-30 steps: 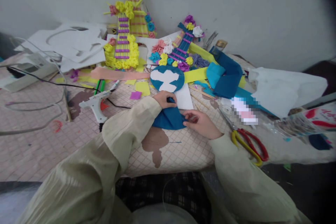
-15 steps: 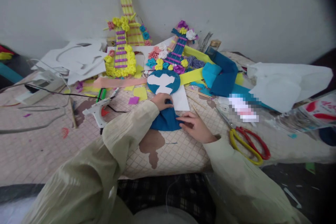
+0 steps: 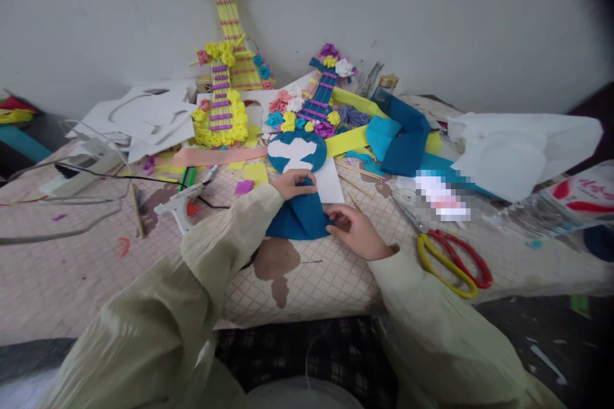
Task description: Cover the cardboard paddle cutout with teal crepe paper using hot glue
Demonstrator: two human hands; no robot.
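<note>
Your left hand [image 3: 294, 185] is pinching the top of the blue sheet [image 3: 298, 217], which is lying between your hands. Your right hand [image 3: 359, 231] is pinching its right corner. Far right, a bottle's [image 3: 524, 220] red-and-white label [image 3: 586, 193] is looking too blurry to read.

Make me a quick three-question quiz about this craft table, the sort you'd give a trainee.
1. True or false: the scissors have one red handle and one yellow handle.
2. What colour is the sheet that the right hand touches? A) pink B) dark blue C) white
3. Which of the person's hands is nearer the white glue gun?

Key:
1. True.
2. B, dark blue.
3. The left hand.
</note>
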